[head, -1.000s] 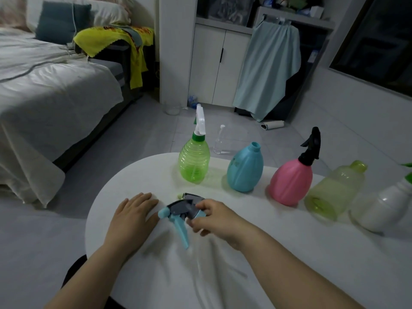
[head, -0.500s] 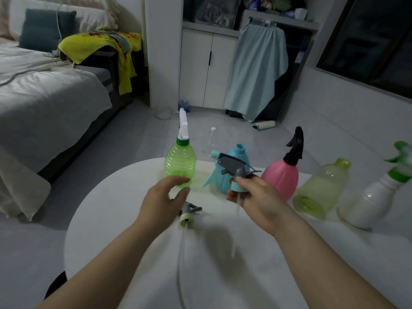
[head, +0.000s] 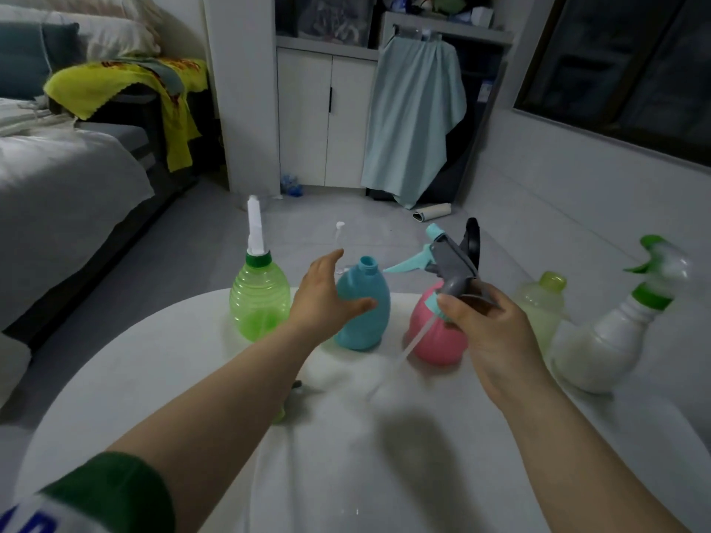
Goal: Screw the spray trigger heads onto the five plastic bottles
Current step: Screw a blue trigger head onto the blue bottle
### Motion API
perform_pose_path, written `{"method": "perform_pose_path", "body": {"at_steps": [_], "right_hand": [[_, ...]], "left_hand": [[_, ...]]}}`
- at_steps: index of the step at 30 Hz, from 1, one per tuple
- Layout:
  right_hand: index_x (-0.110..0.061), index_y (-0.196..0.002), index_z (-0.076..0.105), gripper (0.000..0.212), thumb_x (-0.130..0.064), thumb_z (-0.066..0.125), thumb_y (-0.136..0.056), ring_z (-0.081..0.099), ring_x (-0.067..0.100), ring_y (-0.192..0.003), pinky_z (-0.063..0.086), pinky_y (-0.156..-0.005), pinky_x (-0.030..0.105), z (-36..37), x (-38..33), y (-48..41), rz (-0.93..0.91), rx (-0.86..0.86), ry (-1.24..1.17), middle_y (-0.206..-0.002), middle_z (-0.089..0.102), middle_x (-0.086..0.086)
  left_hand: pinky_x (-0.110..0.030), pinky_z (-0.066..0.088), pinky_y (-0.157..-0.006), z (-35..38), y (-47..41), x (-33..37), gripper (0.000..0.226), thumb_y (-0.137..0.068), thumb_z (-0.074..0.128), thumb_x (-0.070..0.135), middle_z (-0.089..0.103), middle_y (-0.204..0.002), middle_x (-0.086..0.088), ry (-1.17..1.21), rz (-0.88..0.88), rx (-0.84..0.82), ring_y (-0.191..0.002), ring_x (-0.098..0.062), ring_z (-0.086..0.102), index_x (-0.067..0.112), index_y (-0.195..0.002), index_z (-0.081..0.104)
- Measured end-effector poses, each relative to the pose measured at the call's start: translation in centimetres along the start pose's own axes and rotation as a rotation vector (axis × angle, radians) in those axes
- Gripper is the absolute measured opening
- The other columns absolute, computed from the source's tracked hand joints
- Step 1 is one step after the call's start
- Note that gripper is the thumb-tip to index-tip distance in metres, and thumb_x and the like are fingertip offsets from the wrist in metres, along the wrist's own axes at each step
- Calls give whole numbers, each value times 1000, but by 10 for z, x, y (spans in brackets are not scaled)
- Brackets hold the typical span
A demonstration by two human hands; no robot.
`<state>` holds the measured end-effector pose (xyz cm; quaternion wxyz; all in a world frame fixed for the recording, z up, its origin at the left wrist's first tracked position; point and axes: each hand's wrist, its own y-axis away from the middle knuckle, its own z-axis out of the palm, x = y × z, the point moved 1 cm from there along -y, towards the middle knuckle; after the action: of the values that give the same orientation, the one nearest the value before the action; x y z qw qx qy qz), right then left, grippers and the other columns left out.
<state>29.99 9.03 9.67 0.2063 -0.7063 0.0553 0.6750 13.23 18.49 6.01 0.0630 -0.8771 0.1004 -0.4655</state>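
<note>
You see a teal bottle, a pink bottle, a ribbed green bottle, and a grey-teal trigger head on a white desk.

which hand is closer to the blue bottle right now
Left. The left hand is open right at the blue bottle, thumb across its front. The right hand is off to its right, in front of the pink bottle, holding the trigger head.

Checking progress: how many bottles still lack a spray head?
2: the blue bottle by the left hand, and the yellow-green bottle behind the right hand.
</note>
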Motion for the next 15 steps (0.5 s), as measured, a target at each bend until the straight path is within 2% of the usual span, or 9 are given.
{"method": "perform_pose_path", "body": {"at_steps": [4,6,8,12,15], "right_hand": [[-26,-70,61,15,-17,71,-64,60,15,-81,47,-76,28,-10,-4,-2,-9,-29,86,-79,65,-7],[-26,-70,60,17,-13,70,-66,61,13,-78,47,-76,28,-14,-6,-4,-16,-55,111,-77,65,-7],[-26,-74,60,19,-11,69,-67,61,12,-77,48,-76,27,-18,-9,-6,-37,-63,113,-78,65,-7],[-25,-78,59,21,-8,68,-69,63,13,-78,54,-75,30,-23,-17,-12,-81,-31,48,-77,67,-7],[-26,-72,60,21,-7,67,-69,64,6,-71,56,-74,26,-31,-30,-17,-129,-15,-62,-65,69,-15]], "left_hand": [[-42,38,-102,11,-21,4,81,-64,76,24,41,-136,-7,70,-60,-152,-119,-26,42,21,-131,31],[-35,42,-92,14,-24,4,72,-64,76,24,49,-121,-4,57,-36,-171,-102,-22,47,21,-125,37],[-30,39,-81,15,-23,4,69,-62,77,23,49,-107,1,70,-11,-161,-93,-18,45,20,-121,41],[-26,37,-82,10,-11,-1,71,-61,79,18,46,-108,5,158,12,-163,-97,-15,46,17,-119,39],[-19,39,-76,1,9,-8,62,-59,80,16,49,-106,6,210,22,-173,-95,-11,48,22,-105,39]]}}
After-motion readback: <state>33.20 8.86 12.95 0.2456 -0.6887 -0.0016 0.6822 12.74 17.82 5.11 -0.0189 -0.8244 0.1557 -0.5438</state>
